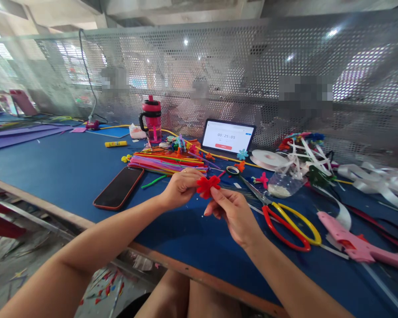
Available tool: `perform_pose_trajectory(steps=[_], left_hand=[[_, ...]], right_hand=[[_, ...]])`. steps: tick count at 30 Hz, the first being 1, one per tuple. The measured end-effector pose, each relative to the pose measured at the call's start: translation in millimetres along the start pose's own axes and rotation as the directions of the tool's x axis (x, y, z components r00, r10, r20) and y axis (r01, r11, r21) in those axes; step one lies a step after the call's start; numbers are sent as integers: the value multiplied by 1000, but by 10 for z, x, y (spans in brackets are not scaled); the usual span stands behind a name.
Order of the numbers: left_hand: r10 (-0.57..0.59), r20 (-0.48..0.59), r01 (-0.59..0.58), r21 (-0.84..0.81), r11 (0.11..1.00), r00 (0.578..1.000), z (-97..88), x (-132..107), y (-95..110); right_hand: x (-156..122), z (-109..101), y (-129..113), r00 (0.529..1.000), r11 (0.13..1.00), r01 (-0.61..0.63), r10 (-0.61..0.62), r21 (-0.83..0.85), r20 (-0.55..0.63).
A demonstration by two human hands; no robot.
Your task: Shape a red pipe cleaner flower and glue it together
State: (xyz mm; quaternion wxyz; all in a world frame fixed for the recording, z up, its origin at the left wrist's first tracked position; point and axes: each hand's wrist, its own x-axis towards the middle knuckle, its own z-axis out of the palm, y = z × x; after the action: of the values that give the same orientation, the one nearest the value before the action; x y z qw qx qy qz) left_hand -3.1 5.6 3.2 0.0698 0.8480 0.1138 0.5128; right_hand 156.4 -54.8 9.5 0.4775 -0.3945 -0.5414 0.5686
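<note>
Here's the left hand (182,189) and right hand (234,218), each in a narrow pinching grip on the red craft flower (204,186), held up over the blue desk (69,176), near the red-and-yellow-handled scissors (264,199)!

We read 00:25:05 on the tablet (228,136) screen. Its red button (223,146) has a label too small to read; same for the glue stick (116,143).

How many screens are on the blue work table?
2: a black smartphone in an orange-red case lies left of the left hand; a dark-framed tablet showing a timer stands at the back. Clutter could hide others.
</note>
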Motion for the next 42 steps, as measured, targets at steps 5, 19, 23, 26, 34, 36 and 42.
perform_pose_trajectory(steps=[5, 19, 23, 26, 34, 36, 42], left_hand=[[-18, 15, 18, -16, 1000, 1000, -12, 16, 15], [28, 1, -28, 2, 1000, 1000, 27, -1, 20], [20, 6, -20, -19, 1000, 1000, 24, 9, 25], [-13, 13, 13, -54, 998, 1000, 11, 14, 27], [-54, 25, 56, -117, 992, 998, -9, 5, 15], [-44, 33, 48, -136, 990, 998, -14, 25, 15], [-8, 17, 9, -57, 998, 1000, -68, 50, -4]], right_hand=[[11, -95, -42, 989, 948, 148, -147, -282, 25], [66, -146, -3, 966, 921, 258, -249, -293, 70], [69, -175, -29, 955, 896, 295, -286, -331, 75], [106, -235, -33, 954, 907, 289, -300, -307, 13], [172, -303, -20, 966, 948, 233, -251, -217, -59], [178, -307, -29, 967, 948, 230, -248, -220, -53], [267, -569, -173, 870, 905, 305, -392, -298, -299]])
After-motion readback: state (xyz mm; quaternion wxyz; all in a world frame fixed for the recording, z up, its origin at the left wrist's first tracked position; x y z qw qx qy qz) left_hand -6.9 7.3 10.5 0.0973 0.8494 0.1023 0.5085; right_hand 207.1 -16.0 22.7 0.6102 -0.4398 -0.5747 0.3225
